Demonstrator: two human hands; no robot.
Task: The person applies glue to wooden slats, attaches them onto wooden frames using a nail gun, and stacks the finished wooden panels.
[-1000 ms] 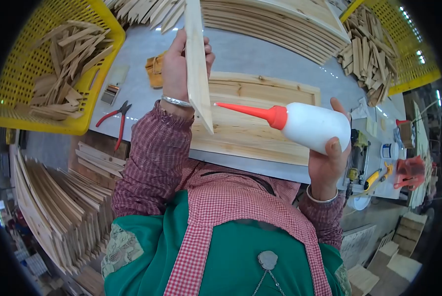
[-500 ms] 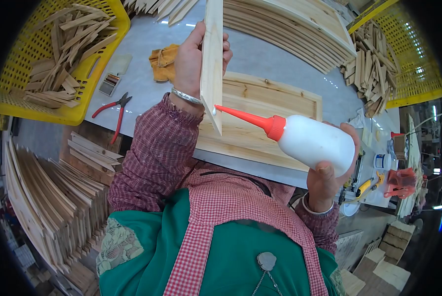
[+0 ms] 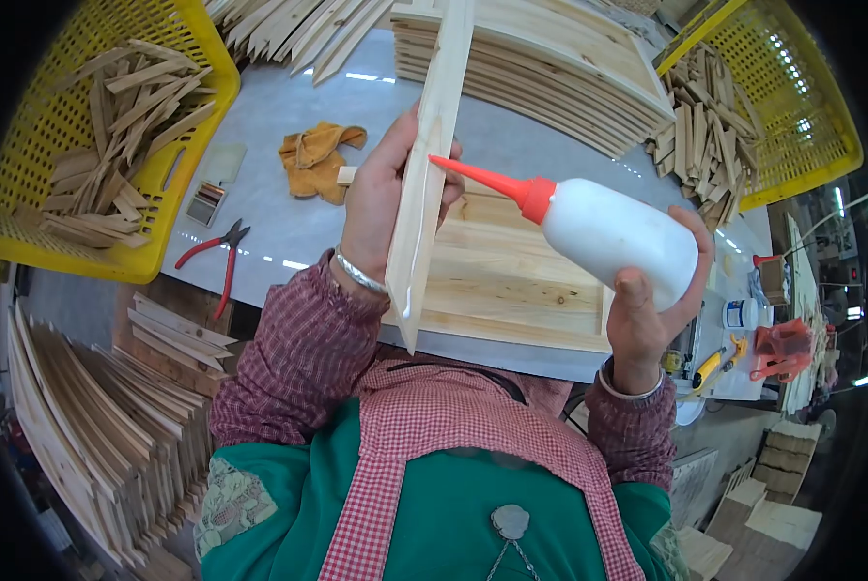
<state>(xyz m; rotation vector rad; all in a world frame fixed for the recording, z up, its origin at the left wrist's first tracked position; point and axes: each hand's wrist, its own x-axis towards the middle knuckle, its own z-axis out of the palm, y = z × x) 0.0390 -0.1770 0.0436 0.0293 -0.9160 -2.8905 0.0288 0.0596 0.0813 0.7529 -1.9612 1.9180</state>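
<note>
Head view: our left hand (image 3: 378,198) grips pointed wood strip (image 3: 415,194); our right hand (image 3: 647,334) clasps smooth bottle (image 3: 613,242), conical red nozzle (image 3: 478,177).

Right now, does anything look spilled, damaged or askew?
Nothing stands out. The white bead runs along the wooden strip in the left hand, with no visible spill on the table. The orange-brown item lies crumpled, which seems ordinary.
</note>
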